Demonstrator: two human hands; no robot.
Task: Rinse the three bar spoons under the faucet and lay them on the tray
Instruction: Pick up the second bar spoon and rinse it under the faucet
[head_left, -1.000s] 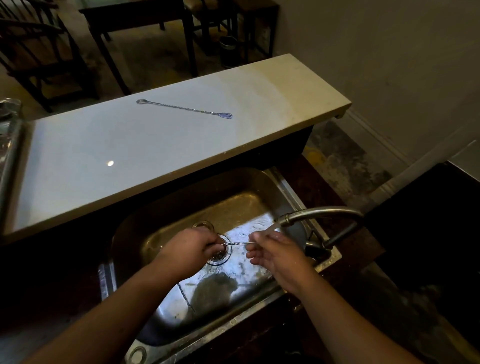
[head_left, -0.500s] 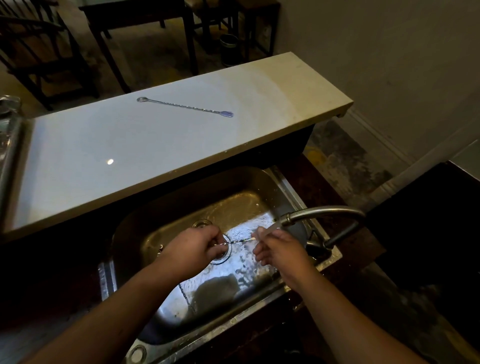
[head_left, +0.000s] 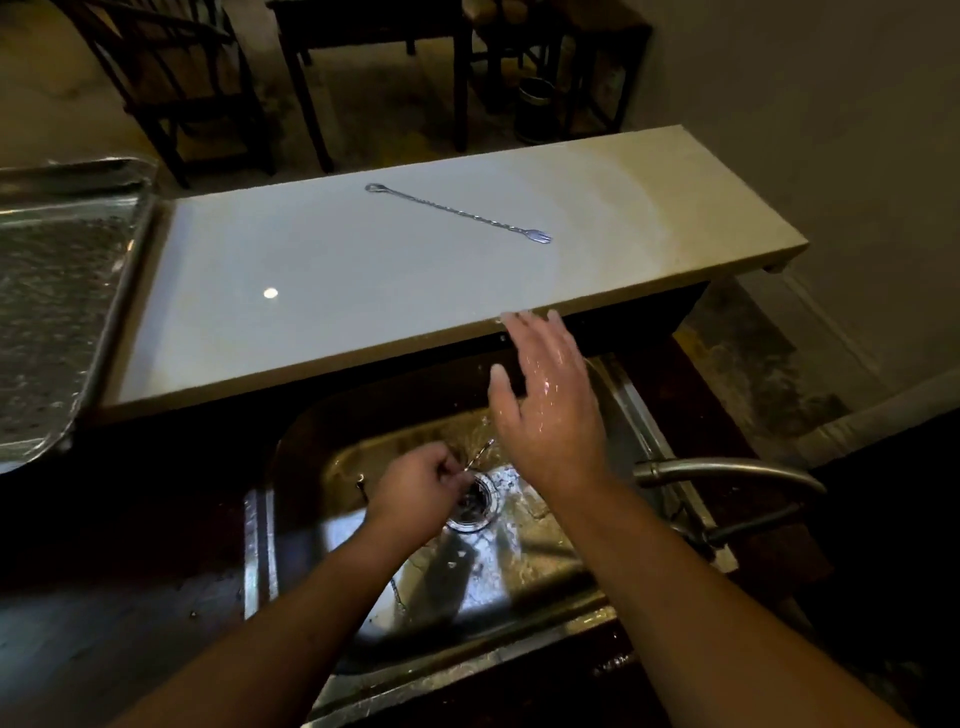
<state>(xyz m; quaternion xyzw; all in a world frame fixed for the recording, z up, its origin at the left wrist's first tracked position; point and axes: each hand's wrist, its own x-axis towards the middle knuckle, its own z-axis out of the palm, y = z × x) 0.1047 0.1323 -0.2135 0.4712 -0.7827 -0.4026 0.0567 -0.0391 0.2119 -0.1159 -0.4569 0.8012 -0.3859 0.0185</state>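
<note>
My left hand (head_left: 415, 491) is closed around a thin bar spoon (head_left: 482, 451) low in the steel sink (head_left: 524, 618), just above the drain. Only a short stretch of its twisted stem shows past my fingers. My right hand (head_left: 545, 410) is wet, open and raised above the sink, its fingertips near the front edge of the white counter (head_left: 311, 291). A second bar spoon (head_left: 457, 212) with a fork end lies on that counter. The metal tray (head_left: 57, 291) sits at the left. The faucet (head_left: 727, 473) reaches in from the right.
A drain (head_left: 472, 504) sits mid-sink. A dark worktop (head_left: 119, 597) surrounds the sink. Beyond the counter stand dark chairs (head_left: 182, 88) and a table (head_left: 374, 57). A pale wall (head_left: 805, 130) closes the right side.
My right hand let go of the spoon and rose from the sink toward the counter edge. My left hand keeps the spoon. The view shifted, bringing the tray into sight at the left.
</note>
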